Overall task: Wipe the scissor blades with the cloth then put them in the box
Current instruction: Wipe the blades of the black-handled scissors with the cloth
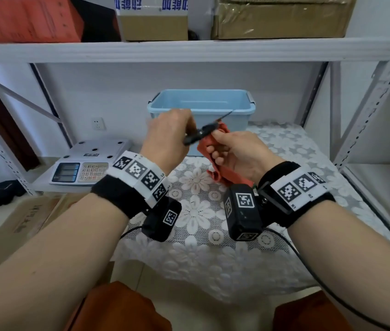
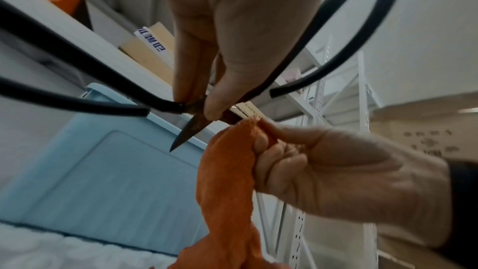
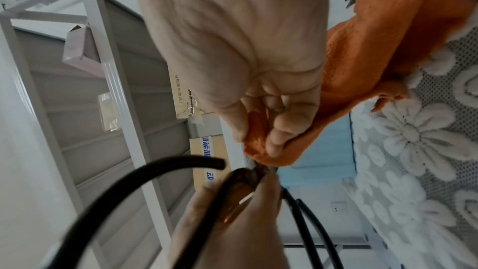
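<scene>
On the lower shelf at far left sits an electronic scale (image 1: 86, 167) with a keypad, beside the lace-patterned table cover (image 1: 213, 254); a cardboard carton (image 1: 19, 225) lies below it. Right of the scale, the left hand (image 1: 167, 137) is raised above the cover, thumb and fingers pinched on the scissors (image 1: 203, 133) near the pivot, with the black looped handles curving back past the palm in the left wrist view. The blades stand apart: one dark blade (image 2: 187, 132) points free toward the box, the other runs into the cloth. Directly behind both hands stands the light blue box (image 1: 201, 103), open-topped, at the rear of the cover; the hands and scissors block part of its front wall in the head view. Next to the right, the right hand (image 1: 239, 151) has its fingers curled round the orange cloth (image 1: 213, 144), thumb pressing the bunched fabric against the blade, while the loose end hangs toward the cover. Above, an upper shelf (image 1: 189, 50) carries a red box (image 1: 24, 17) and brown cartons (image 1: 282, 17). White perforated uprights (image 1: 366, 108) frame the right side.
</scene>
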